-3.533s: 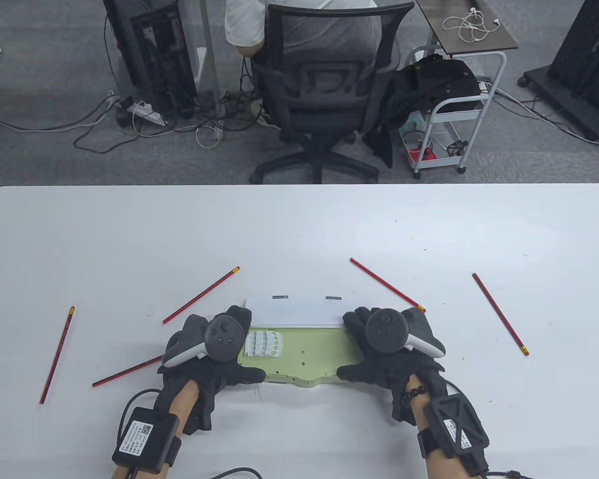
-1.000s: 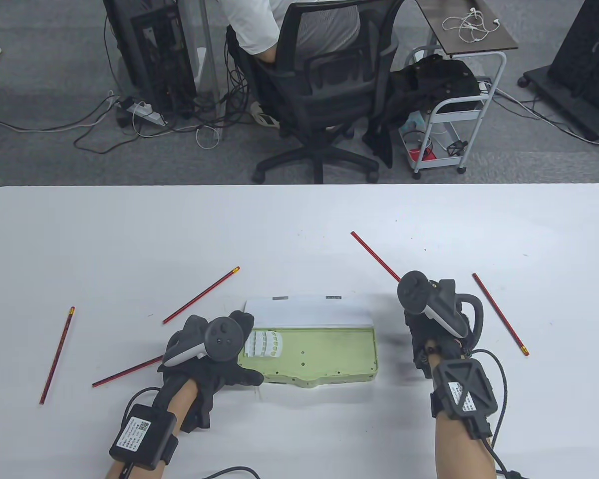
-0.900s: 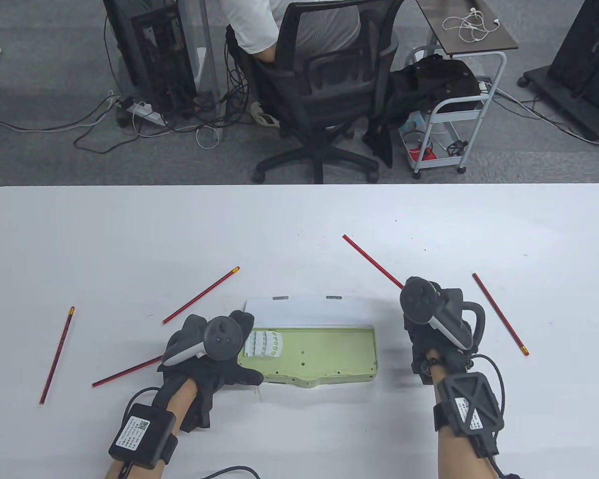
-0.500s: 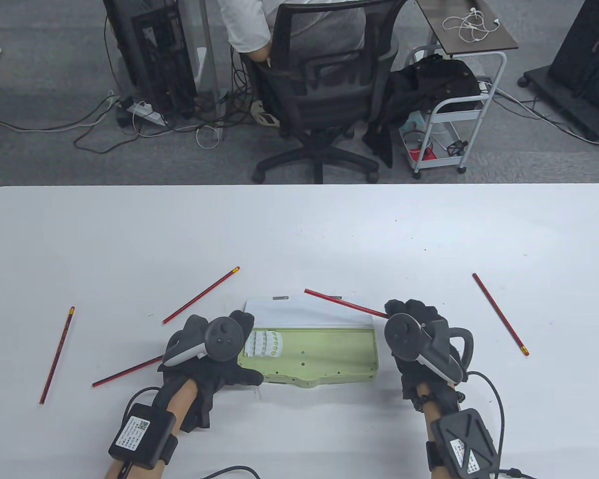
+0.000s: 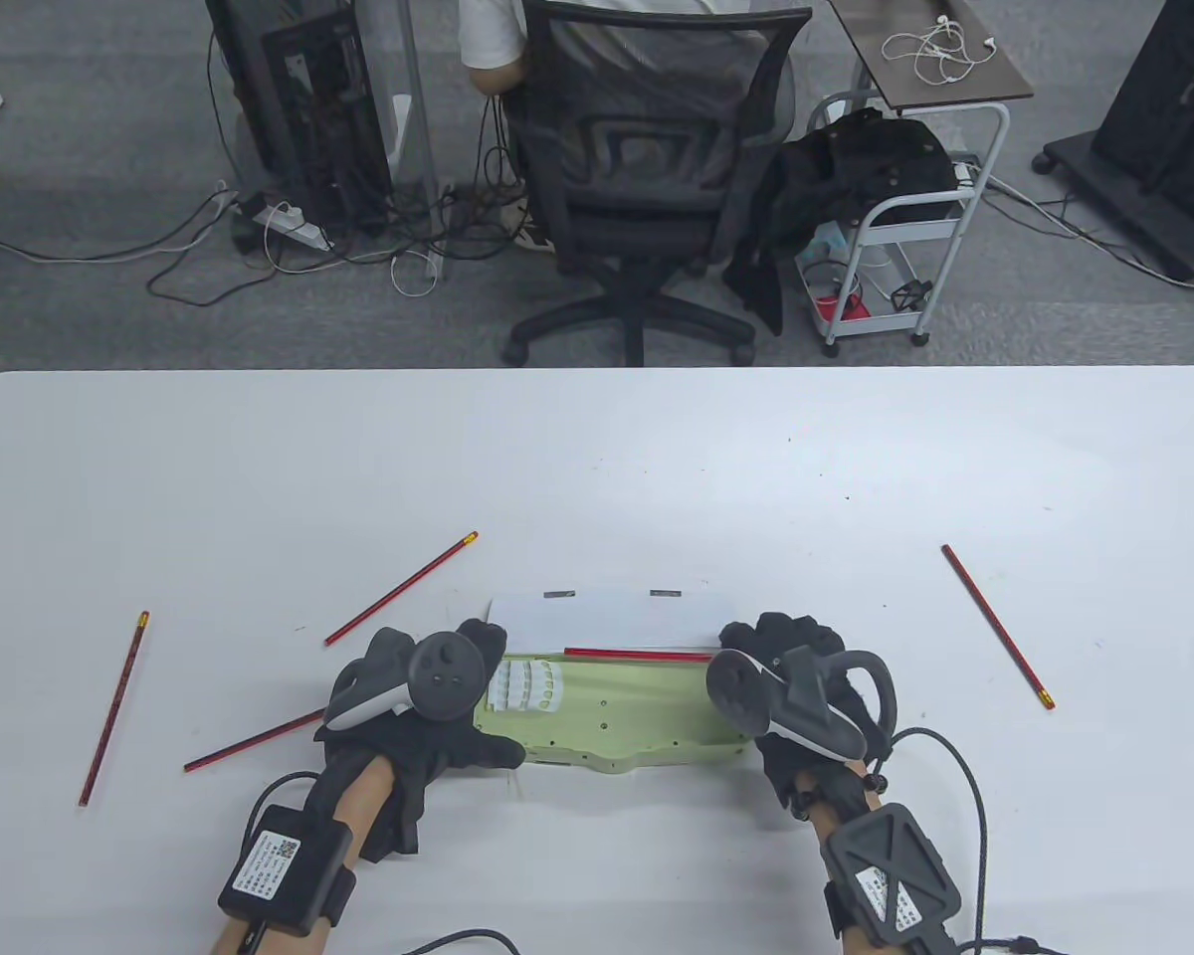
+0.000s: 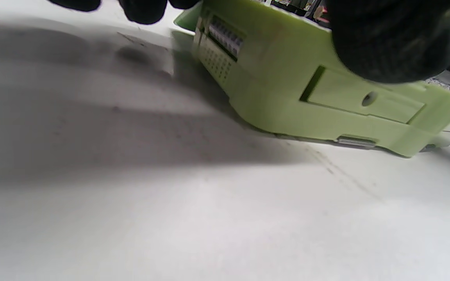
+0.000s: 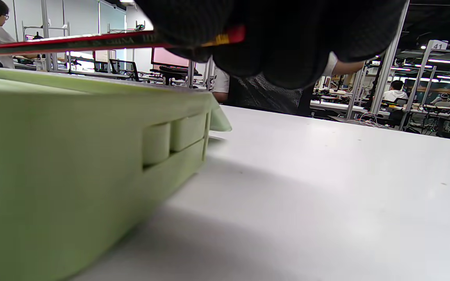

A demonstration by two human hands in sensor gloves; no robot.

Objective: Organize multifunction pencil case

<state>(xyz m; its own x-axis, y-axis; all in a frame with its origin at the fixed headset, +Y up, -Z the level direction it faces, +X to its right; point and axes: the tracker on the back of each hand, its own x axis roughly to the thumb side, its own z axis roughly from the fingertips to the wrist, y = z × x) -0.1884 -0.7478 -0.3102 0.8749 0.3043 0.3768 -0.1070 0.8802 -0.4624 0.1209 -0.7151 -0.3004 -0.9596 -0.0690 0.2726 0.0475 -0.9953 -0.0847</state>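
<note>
left hand [image 5: 413, 711]: fingers curled, gripping | right hand [image 5: 796, 676]: pinching

Pencil case [image 5: 637, 711] lies open on table [image 5: 597, 458], between both hands. Left hand [image 5: 408, 716] on case's left end, right hand [image 5: 796, 686] at its right end. Lid [image 5: 612, 619] lies flat behind case. One pencil [image 5: 637, 654] runs left from right hand, over case's back edge. Three pencils [image 5: 401, 588] lie left of left hand. One pencil [image 5: 996, 625] lies right of right hand, well apart.
</note>
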